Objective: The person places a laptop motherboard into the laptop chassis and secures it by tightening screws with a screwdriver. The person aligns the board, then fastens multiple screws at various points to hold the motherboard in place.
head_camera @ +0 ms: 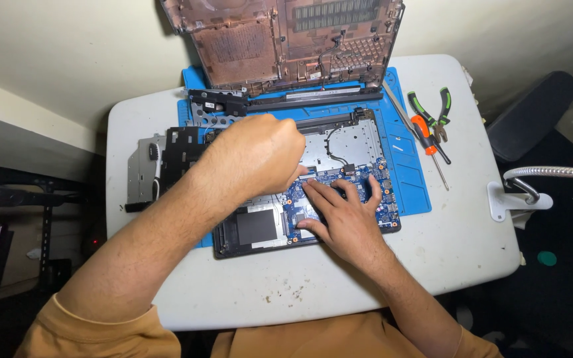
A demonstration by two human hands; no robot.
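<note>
while right hand (346, 215) presses the blue motherboard (373, 189), left hand (256, 156) hovers fisted

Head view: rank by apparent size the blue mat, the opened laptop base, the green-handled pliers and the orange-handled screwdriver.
1. Blue mat, partly covered.
2. Opened laptop base.
3 and 4. Orange-handled screwdriver and green-handled pliers look alike in size; I would not rank them.

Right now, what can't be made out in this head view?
- Left hand: fingertips curl under the fist, so whether they pinch anything is hidden.
- Board: its middle lies under the right hand.
- Case leaning at the back: top cut off by the frame edge.
- Screws in the laptop: too small to count.
</note>
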